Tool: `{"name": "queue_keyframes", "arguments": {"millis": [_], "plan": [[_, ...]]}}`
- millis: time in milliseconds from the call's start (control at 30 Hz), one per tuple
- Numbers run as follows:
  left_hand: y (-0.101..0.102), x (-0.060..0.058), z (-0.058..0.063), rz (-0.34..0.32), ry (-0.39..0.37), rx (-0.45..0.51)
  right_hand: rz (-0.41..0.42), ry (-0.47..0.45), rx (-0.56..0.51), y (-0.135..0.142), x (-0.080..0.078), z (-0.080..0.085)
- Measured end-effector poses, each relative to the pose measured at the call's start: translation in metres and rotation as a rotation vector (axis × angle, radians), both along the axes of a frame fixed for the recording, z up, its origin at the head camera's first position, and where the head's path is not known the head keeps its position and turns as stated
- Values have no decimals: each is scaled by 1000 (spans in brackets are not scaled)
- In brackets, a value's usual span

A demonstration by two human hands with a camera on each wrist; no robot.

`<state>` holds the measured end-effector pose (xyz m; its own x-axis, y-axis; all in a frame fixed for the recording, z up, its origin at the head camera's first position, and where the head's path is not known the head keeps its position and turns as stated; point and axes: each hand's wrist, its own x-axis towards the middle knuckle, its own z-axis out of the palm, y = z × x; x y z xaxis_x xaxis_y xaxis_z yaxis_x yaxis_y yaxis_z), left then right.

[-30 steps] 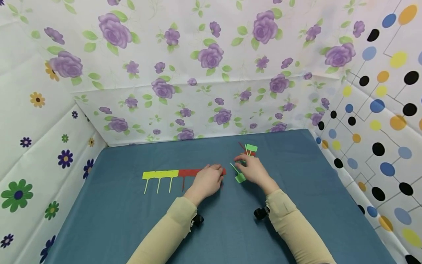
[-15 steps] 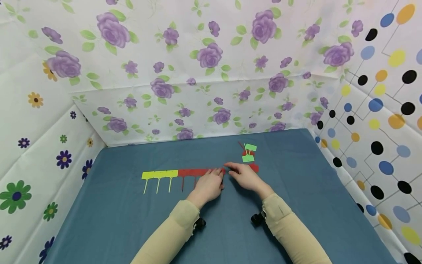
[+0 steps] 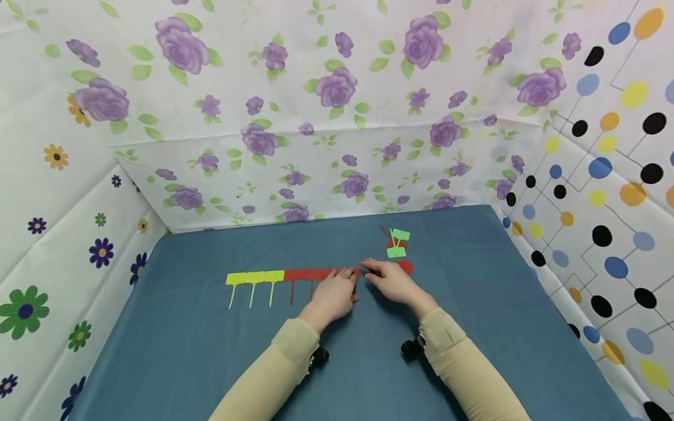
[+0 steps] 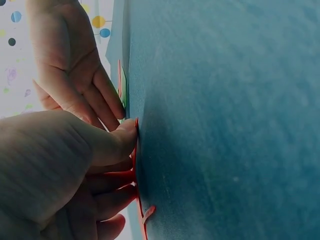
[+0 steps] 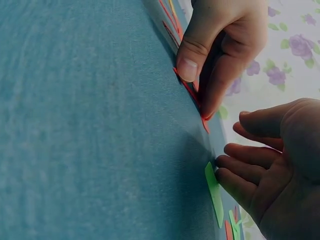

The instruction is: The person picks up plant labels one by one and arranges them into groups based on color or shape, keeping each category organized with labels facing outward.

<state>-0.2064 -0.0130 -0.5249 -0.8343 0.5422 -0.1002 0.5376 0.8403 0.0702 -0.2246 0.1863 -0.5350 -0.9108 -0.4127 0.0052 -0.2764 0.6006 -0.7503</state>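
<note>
Flat T-shaped plant labels lie in a row on the blue cloth: yellow labels (image 3: 255,278) at the left, then red labels (image 3: 301,275). My left hand (image 3: 332,295) rests over the row's right end. Its thumb (image 4: 127,131) and fingertips press along the edge of a red label (image 5: 189,92). Just right of it, my right hand (image 3: 396,283) is relaxed with nothing gripped. In the right wrist view, its fingertips are right at a green label (image 5: 214,195) low over the cloth; the head view hides that one under the hand.
Behind my right hand lies a loose pile with green labels (image 3: 396,252) and a red label (image 3: 404,244). Another red piece (image 3: 405,267) shows beside that hand. A floral sheet (image 3: 316,175) rises at the back, with patterned sheets at both sides.
My right hand has moved left and nearer the row's end, uncovering a green label and a red piece. The green label beside it is now hidden from the head view. My left hand barely shifted.
</note>
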Motion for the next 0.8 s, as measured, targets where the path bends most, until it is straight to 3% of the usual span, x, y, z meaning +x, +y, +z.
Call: {"name": "queue_keyframes", "arguments": {"millis": [400,800], "plan": [[4,0,-1,31,-61,-28,27,14,98,18,4,-7],[3,3,3,56,-103,-9,22,54,227,70,16,-12]]}}
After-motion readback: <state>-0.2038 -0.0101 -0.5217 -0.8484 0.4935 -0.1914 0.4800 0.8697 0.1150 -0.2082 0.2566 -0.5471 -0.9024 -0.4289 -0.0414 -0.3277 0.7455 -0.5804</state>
